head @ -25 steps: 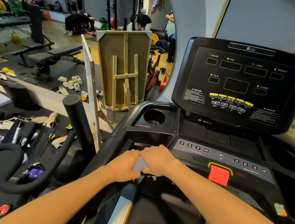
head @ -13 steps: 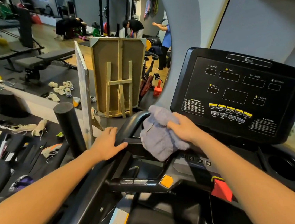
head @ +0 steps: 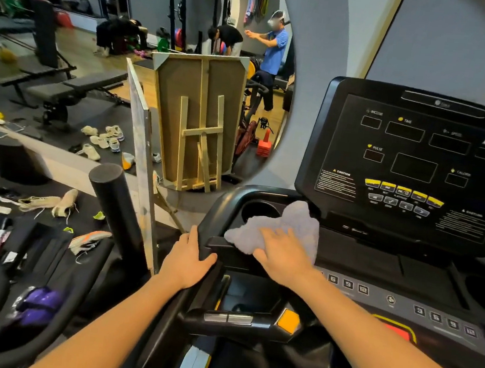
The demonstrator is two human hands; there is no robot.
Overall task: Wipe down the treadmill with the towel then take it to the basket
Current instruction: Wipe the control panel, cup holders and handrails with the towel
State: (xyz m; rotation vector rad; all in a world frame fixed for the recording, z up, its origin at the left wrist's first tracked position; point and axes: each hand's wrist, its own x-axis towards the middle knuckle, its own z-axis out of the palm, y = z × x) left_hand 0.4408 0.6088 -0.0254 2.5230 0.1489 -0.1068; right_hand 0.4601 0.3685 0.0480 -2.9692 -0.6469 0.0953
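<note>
R hand (head: 282,259) now presses towel (head: 283,226) flat by cupholder (was lifted, bunched).

We are in a gym: a treadmill console (head: 413,161) fills the right, weight benches (head: 73,89) and a rack (head: 176,7) stand far left, and sports shoes (head: 101,140) lie scattered on black floor mats.
</note>
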